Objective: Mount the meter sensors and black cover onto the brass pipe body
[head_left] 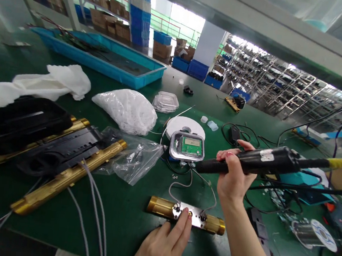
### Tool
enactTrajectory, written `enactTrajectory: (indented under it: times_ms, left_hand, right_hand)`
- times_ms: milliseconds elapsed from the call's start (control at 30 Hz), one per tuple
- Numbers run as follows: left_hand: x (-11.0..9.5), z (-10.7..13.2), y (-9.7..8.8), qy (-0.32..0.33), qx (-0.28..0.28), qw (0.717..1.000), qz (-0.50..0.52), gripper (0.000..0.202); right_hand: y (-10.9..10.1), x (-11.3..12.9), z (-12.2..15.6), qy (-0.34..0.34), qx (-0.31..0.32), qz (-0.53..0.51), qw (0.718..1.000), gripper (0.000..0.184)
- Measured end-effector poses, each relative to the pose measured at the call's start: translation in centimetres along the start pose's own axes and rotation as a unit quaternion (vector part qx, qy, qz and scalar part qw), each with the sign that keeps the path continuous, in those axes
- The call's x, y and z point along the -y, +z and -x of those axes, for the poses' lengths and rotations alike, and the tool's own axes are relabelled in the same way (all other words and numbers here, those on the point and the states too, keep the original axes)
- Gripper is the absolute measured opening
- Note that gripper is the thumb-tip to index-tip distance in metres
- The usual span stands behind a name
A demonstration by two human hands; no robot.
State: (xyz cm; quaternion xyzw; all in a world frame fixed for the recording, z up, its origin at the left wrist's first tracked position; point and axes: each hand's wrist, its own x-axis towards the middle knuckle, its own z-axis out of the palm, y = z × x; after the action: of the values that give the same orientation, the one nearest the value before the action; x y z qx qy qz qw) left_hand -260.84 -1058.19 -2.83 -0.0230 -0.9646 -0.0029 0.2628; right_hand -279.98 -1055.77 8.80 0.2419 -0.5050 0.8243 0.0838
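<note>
My left hand (164, 243) lies with its index and middle fingers stretched out on the silver plate (184, 211) of a brass pipe body (161, 207). Its other fingers are curled below. Two grey wires run up from that plate to a clear-lidded meter box (187, 145) with a green circuit board and a small display. My right hand (234, 175) is closed around a black corded tool (260, 160), which looks like an electric screwdriver. The tool lies nearly level, its narrower end pointing left beside the meter box, clear of the brass body.
More brass pipe bodies (69, 178) and black housings (58, 153) lie on the left. Plastic bags (126, 110), a white reel (186, 125) and a blue tray (139, 80) stand farther back. Cables and a solder wire spool (314, 234) are on the right. A shelf beam (264, 25) crosses overhead.
</note>
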Motion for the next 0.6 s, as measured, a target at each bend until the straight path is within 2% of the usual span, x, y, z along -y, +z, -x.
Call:
enactTrajectory:
  times_ms: [133,400,500,600]
  left_hand:
    - [0.0,-0.1,0.0,-0.001,-0.009,1.0,0.002,0.05]
    - [0.2,0.1,0.2,0.008,-0.011,1.0,0.028,0.05]
    - [0.1,0.0,0.0,0.007,-0.01,1.0,0.027,0.046]
    - [-0.1,-0.2,-0.1,-0.01,-0.024,0.999,0.023,0.041]
  right_hand:
    - [0.6,-0.4,0.3,-0.026,0.007,0.025,0.999,0.036]
    - [0.7,-1.1,0.3,0.017,0.005,-0.003,1.0,0.036]
    - [0.2,0.2,0.2,0.021,-0.011,-0.042,0.999,0.037]
    - [-0.6,2.8,0.0,0.015,-0.018,-0.067,0.998,0.034]
